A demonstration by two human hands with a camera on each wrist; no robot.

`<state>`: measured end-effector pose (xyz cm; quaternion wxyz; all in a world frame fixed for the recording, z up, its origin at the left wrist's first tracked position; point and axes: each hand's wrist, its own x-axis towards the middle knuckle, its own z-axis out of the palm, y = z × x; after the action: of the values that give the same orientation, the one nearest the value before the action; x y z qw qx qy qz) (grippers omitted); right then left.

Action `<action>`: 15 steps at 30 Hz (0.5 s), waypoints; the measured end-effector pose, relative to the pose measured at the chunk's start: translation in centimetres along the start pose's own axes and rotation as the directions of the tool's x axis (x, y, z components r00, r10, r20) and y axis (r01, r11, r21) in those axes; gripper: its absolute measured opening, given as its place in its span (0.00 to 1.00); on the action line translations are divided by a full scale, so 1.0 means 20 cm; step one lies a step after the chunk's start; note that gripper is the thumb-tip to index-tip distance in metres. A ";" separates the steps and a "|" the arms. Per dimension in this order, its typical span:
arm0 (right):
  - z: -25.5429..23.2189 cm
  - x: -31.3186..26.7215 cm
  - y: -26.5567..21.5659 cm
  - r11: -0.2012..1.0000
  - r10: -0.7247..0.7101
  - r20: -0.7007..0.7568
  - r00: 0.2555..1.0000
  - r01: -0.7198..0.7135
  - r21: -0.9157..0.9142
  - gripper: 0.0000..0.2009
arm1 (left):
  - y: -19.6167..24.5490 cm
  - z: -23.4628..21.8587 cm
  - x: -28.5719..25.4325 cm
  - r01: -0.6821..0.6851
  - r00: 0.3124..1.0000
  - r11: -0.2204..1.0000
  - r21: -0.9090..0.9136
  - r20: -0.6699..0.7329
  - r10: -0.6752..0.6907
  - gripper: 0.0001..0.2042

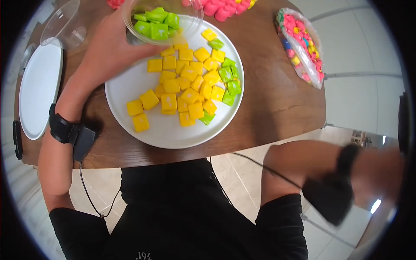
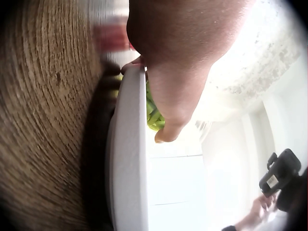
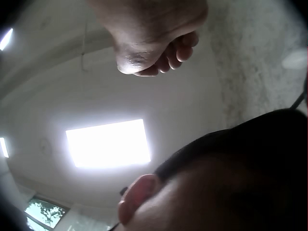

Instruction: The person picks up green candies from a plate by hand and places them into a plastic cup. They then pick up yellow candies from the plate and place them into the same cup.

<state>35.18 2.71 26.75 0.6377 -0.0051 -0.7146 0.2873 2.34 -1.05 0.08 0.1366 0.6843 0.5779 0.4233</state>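
Observation:
My left hand (image 1: 115,45) curls round a clear plastic cup (image 1: 197,15) at the far left of the white plate, its thumb below the cup. Green wrapped candies (image 1: 157,27) fill much of the cup. Many yellow wrapped candies (image 1: 182,82) cover the middle of the plate (image 1: 147,134), with several green ones (image 1: 234,87) along its right side. In the left wrist view the thumb is over the plate rim, near the green candies. My right hand (image 3: 161,43) is raised beside my head, away from the table, with its fingers curled and nothing visible in them.
Left of the plate lie a white oval dish (image 1: 41,93), a clear plastic container (image 1: 65,26) and a black pen-like object (image 1: 17,141). Pink pieces (image 1: 221,8) lie beyond the plate. A plastic bag of pink and other coloured pieces (image 1: 301,45) is at the table's right edge.

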 end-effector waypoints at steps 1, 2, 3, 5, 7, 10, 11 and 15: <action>-0.06 0.06 0.11 0.971 0.226 0.368 0.902 -0.179 -0.158 0.10 | 0.00 0.00 0.00 0.035 0.999 0.999 0.010 0.024 -0.035 0.37; -0.05 0.03 0.23 0.974 0.213 0.375 0.902 -0.167 -0.150 0.10 | 0.00 0.03 -0.01 -0.031 0.998 0.999 0.020 -0.054 0.032 0.38; -0.03 -0.08 0.39 0.918 0.318 0.416 0.852 -0.168 -0.358 0.10 | 0.01 0.03 0.00 -0.029 0.997 0.999 0.028 -0.064 0.031 0.38; 0.06 -0.32 0.64 0.691 0.538 0.409 0.737 -0.108 -0.715 0.10 | 0.02 0.02 0.02 0.032 0.999 0.999 0.005 -0.016 -0.032 0.38; 0.20 -0.45 0.73 0.593 0.756 0.261 0.600 -0.459 -0.662 0.10 | 0.01 0.04 0.02 0.043 0.999 0.999 0.013 -0.031 -0.043 0.39; 0.10 -0.61 0.94 0.551 0.820 0.347 0.454 -0.467 -0.691 0.09 | 0.00 0.07 0.06 -0.002 0.999 1.000 0.017 -0.032 0.003 0.41; 0.10 -0.64 0.96 0.554 0.818 0.346 0.458 -0.468 -0.689 0.09 | 0.01 0.07 0.06 0.019 0.999 1.000 0.017 -0.028 -0.019 0.41; 0.11 -0.66 0.98 0.504 0.834 0.318 0.452 -0.389 -0.771 0.09 | 0.03 0.08 0.08 0.035 0.999 0.999 0.029 -0.032 -0.034 0.42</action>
<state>28.54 13.27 6.47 0.1395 -0.3787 -0.8799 0.2507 3.76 0.78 0.23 0.1246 0.6693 0.5980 0.4230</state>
